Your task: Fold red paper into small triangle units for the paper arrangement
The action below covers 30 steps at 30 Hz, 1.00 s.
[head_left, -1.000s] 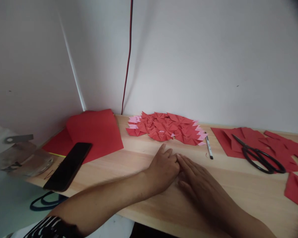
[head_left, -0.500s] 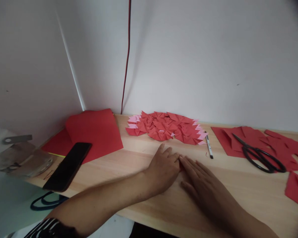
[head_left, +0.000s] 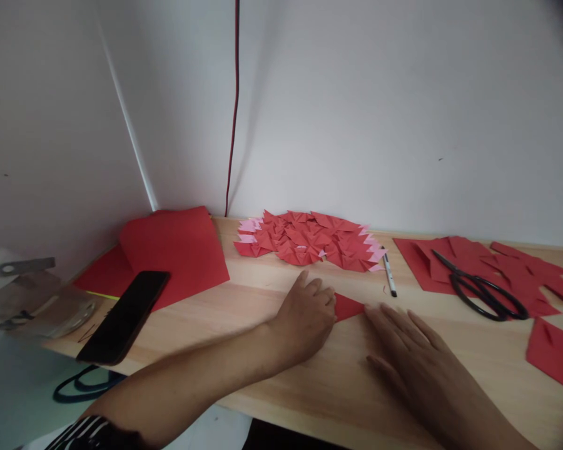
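A small piece of folded red paper (head_left: 348,307) lies on the wooden table, narrowing to a point on its right. My left hand (head_left: 304,319) is curled over its left part, which is hidden under the fingers. Flat on the table, my right hand (head_left: 408,353) has its fingers stretched out, the fingertips at the paper's right tip. Beyond both hands, many folded red and pink paper pieces (head_left: 309,237) lie in overlapping rows near the wall. A white pen with a black end (head_left: 389,273) lies just right of them.
On the right, black-handled scissors (head_left: 483,290) rest on cut red paper (head_left: 413,262); another red piece (head_left: 556,353) lies nearer. On the left are large red sheets (head_left: 178,250), a black phone (head_left: 124,317) and a clear container (head_left: 51,306). A dark cord (head_left: 233,112) hangs along the wall.
My right hand has slid rightward, away from my left hand, uncovering more of the red paper between them. The left hand stays on the paper. The view has shifted slightly.
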Tool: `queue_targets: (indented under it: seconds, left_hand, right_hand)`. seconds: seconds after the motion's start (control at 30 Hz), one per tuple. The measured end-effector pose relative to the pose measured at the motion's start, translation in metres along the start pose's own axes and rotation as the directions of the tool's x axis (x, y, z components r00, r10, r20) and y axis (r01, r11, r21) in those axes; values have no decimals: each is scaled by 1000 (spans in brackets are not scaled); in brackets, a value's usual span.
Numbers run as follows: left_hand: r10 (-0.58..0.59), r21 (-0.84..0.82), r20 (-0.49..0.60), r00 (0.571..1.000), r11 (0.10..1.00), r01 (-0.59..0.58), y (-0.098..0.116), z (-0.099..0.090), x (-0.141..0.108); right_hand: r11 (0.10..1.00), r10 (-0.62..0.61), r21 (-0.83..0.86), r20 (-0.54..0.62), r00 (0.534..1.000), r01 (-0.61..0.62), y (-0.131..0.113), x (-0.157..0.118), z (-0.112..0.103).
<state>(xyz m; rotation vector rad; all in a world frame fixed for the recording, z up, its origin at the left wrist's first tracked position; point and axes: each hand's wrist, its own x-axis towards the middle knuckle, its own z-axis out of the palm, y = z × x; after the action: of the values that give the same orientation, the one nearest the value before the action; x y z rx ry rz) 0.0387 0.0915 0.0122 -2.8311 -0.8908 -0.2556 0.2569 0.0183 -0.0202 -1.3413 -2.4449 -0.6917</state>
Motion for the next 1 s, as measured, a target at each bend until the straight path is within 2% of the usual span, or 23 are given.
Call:
queue_targets:
  seconds: [0.17, 0.37, 0.57, 0.77, 0.83, 0.93, 1.0]
  left_hand:
    - [-4, -4, 3, 1000, 1000, 4, -1, -1, 1]
    - [6, 4, -12, 1000, 1000, -6, -1, 3, 0]
    - [3, 1, -43, 999, 1000, -3, 0, 6, -1]
    - [0, -3, -74, 997, 1000, -1, -1, 10, 0]
    - [-1, 2, -77, 997, 1000, 1, -1, 11, 0]
    - [-4, -7, -70, 998, 1000, 3, -1, 9, -1]
    - [4, -20, -47, 999, 1000, -5, -1, 6, -2]
  right_hand:
    - [1000, -13, -15, 6, 1000, 13, 1, -2, -3]
    - [999, 31, 18, 22, 999, -31, 3, -8, -2]
    - [1000, 1, 10, 18, 1000, -1, -8, 20, -11]
    - [985, 164, -62, 65, 984, -160, 0, 36, -19]
    - [991, 135, -29, 51, 990, -134, 0, 37, -19]
    - [998, 30, 51, 29, 999, -32, -10, 41, -15]
    - [994, -9, 105, 74, 997, 1, -20, 44, -10]
